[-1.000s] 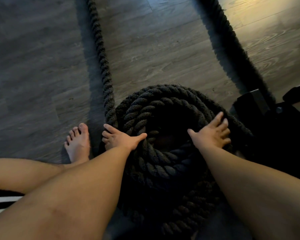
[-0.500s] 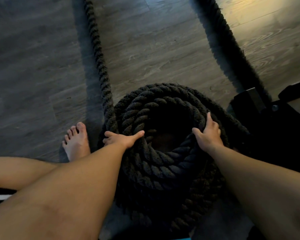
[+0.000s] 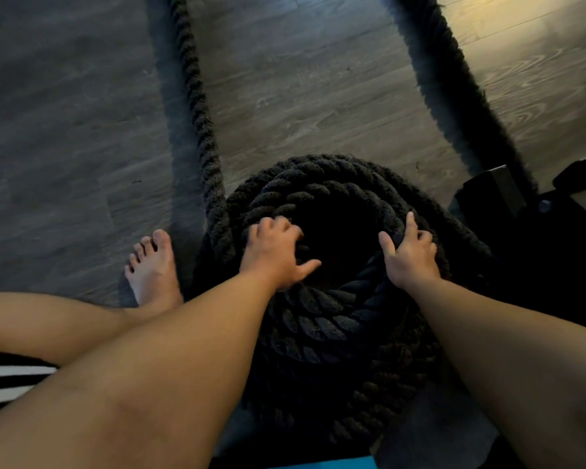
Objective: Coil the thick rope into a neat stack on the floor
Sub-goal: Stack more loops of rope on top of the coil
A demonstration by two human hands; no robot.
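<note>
A thick black twisted rope (image 3: pixel 322 319) lies coiled in a stack of several rings on the wooden floor in front of me. My left hand (image 3: pixel 276 252) lies on the top ring at the coil's left side, fingers curled over the rope and thumb stretched toward the hollow middle. My right hand (image 3: pixel 410 255) grips the top ring at the right side, thumb on the inner edge and fingers bent over the outer edge. One loose strand (image 3: pixel 197 106) runs from the coil's left side away up the floor. A second strand (image 3: pixel 454 79) runs off at the upper right.
My bare left foot (image 3: pixel 153 269) rests on the floor just left of the coil, with my leg across the lower left. Dark equipment with a black block (image 3: pixel 487 194) stands close at the right. A blue edge (image 3: pixel 349 463) shows at the bottom.
My left hand has moved from the coil's outer left edge up onto the top ring and curled over it. My right hand has shifted inward and its spread fingers have closed round the rope.
</note>
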